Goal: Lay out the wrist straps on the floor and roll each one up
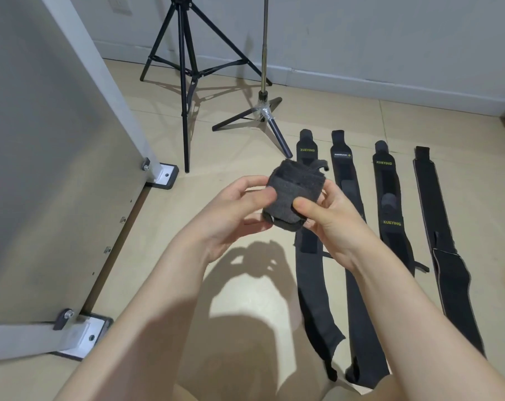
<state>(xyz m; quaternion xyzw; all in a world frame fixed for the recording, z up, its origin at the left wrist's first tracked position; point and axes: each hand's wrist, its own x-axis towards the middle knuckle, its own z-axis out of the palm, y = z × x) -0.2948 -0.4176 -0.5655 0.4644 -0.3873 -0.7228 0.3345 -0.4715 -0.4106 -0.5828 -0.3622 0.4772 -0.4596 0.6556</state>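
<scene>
Above the tiled floor (245, 299), the left hand (231, 215) and right hand (329, 215) both pinch one rolled strap (291, 195), held in the air between them; whether it is being wound or undone I cannot tell. To the right, four straps (390, 198) lie flat, side by side, none rolled yet; most of the rolling looks left to do.

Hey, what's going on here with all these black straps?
A person holds a rolled-up wrist strap between the left hand and right hand, above the floor. Four more straps lie flat side by side on the tiles, not yet rolled. Two tripods stand behind.
</scene>
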